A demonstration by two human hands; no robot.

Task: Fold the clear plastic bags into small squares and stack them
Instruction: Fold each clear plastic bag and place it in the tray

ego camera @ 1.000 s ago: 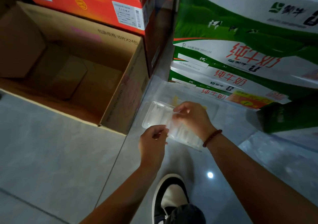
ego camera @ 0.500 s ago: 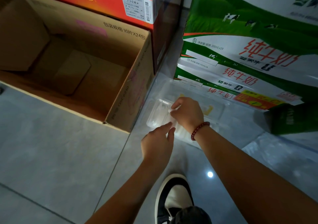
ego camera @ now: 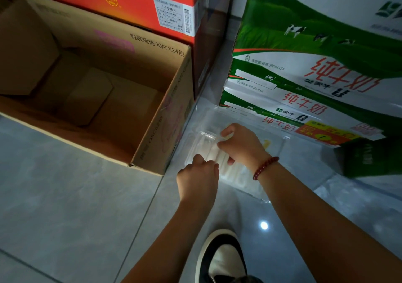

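A small clear plastic piece (ego camera: 204, 146), ribbed and folded, lies on top of a larger clear plastic sheet (ego camera: 276, 140) on the floor, between the cardboard box and the milk cartons. My right hand (ego camera: 242, 144), with a red bead bracelet on the wrist, has its fingers curled round the small piece's far right part. My left hand (ego camera: 199, 178) lies at the piece's near edge with its fingertips on it; whether they pinch it is hidden. Parts of the plastic are covered by both hands.
An open brown cardboard box (ego camera: 165, 117) stands at the left, empty inside. Red boxes (ego camera: 130, 2) are stacked behind it. Green and white milk cartons (ego camera: 304, 91) are stacked at the right. More crumpled clear plastic (ego camera: 352, 195) lies at the right. My shoe (ego camera: 221, 258) is below.
The small plastic piece has come down from mid-air onto the larger sheet on the floor. Both hands went down and forward with it.
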